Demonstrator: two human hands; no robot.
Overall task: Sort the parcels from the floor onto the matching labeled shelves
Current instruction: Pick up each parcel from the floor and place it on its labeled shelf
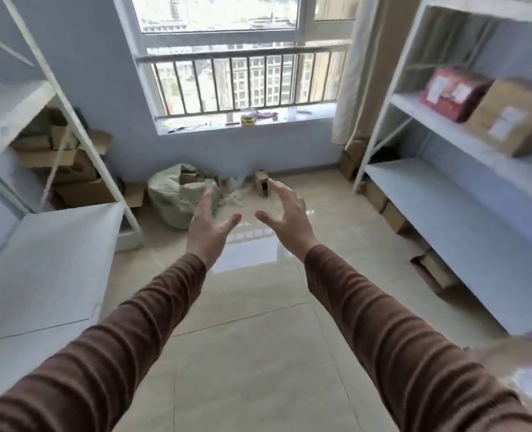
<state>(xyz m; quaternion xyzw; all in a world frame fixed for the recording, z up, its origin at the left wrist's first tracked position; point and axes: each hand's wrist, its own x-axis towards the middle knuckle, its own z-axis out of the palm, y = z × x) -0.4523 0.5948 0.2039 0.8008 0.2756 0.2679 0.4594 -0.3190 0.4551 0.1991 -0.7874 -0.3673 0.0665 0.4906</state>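
Two bare hands reach forward over a tiled floor point(258, 353), left hand point(210, 227) and right hand point(285, 218) both released, fingers spread, grasping nothing. A small box point(262, 182) lies on the floor just beyond the right fingertips, beside a sack point(177, 198).

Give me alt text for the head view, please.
Both hands, left hand and right hand, reach forward open and empty over the tiled floor toward a sack of parcels under the window. A red parcel and a brown parcel sit on the right shelf.
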